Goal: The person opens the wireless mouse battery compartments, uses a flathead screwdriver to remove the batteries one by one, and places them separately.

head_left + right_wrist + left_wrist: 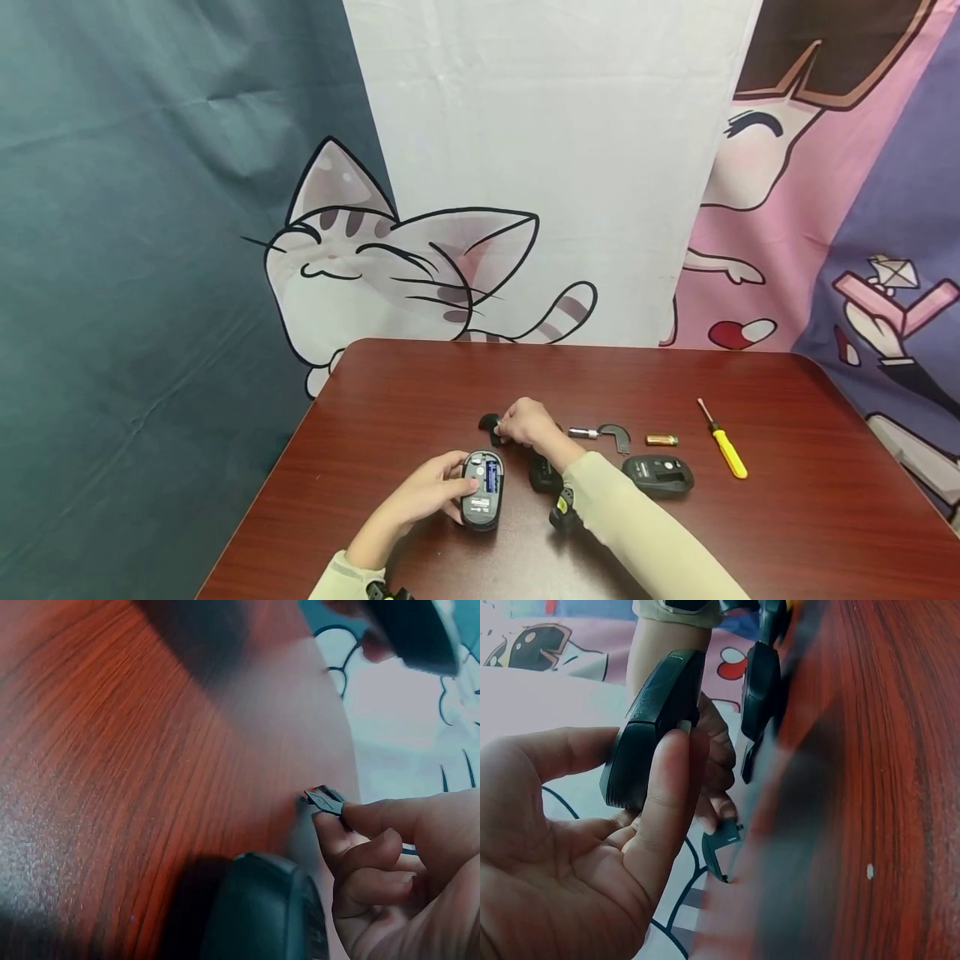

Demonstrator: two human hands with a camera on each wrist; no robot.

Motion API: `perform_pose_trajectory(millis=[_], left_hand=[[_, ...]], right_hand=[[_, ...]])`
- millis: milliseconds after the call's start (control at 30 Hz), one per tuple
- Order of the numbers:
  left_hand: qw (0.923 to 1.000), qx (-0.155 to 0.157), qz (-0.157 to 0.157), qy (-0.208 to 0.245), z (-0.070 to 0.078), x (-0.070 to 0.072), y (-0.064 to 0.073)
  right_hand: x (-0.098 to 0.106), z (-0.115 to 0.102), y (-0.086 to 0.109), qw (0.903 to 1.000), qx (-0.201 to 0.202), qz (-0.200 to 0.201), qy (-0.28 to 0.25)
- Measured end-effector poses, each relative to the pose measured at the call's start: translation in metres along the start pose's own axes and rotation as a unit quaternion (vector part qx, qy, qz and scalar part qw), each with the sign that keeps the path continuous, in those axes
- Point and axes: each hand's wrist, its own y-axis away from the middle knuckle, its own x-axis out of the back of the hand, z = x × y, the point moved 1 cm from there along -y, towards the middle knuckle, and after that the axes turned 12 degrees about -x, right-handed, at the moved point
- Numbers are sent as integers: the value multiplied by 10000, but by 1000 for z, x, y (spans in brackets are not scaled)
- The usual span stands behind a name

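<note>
My left hand [429,492] grips a black computer mouse [481,510] with its underside turned up, the thumb lying across it. A blue battery [491,475] shows in its uncovered compartment. Beyond it, my right hand [527,421] pinches a curved black battery cover [488,422] by one end between thumb and finger. The notched shape of this cover [714,851] shows in the left wrist view. In the right wrist view the cover [325,802] sticks out from the fingertips, close over the table.
A second mouse [544,477] lies partly hidden under my right forearm. Rightward on the brown table [795,533] are a silver battery [582,432], another curved cover [618,435], a gold-coloured battery [662,440], an upturned mouse [660,475] and a yellow-handled screwdriver [727,452].
</note>
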Motion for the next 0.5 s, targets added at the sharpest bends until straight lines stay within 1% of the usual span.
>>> perform_pose_trajectory(millis=[167,300,400,500], left_hand=[[9999,69,6,92,-3,3,1],[9999,68,24,129,-4,2,1],[9999,53,30,127,-2,1,0],[9999,60,47,101,-1,0,0]], right_hand=[[-4,-5,0,9971,-6,188,736],[-7,-9,-2,9899,148,334,1369],[-9,-10,-3,9859,130,399,1619],[-10,-11,-4,9837,10,411,1752]])
